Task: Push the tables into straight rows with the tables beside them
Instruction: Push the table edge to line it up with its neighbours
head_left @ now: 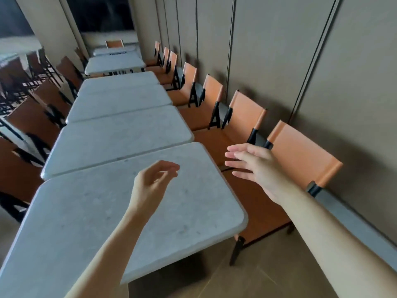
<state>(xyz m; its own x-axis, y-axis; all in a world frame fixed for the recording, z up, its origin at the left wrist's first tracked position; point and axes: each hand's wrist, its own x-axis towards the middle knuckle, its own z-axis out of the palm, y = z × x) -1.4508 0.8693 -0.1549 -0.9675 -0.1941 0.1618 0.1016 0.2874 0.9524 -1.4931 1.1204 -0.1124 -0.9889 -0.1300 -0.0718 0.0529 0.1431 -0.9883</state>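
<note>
Head: nearest table [86,211] under left hand [150,186].

One head-worn wide-angle view, looking forward and down along a row of tables [120,134]; the nearest table [90,211] sits close below; chairs [245,117] line the right wall.

Counter [90,211] tops: pale grey, stone-like, mottled with faint darker specks; matt, smooth, edges rounded. Next counter [111,143] has the same finish with a dull sheen.

Chairs [300,155]: backs and seats in orange, leather-like sheet, smooth, low satin sheen, pulled flat over the frame. Frames and legs [237,248] are black, probably painted metal, matt.

Wall [354,72]: beige panels, matt, even, with thin dark seams between them.

Floor [257,280]: tan tile, smooth, faintly glossy.
</note>
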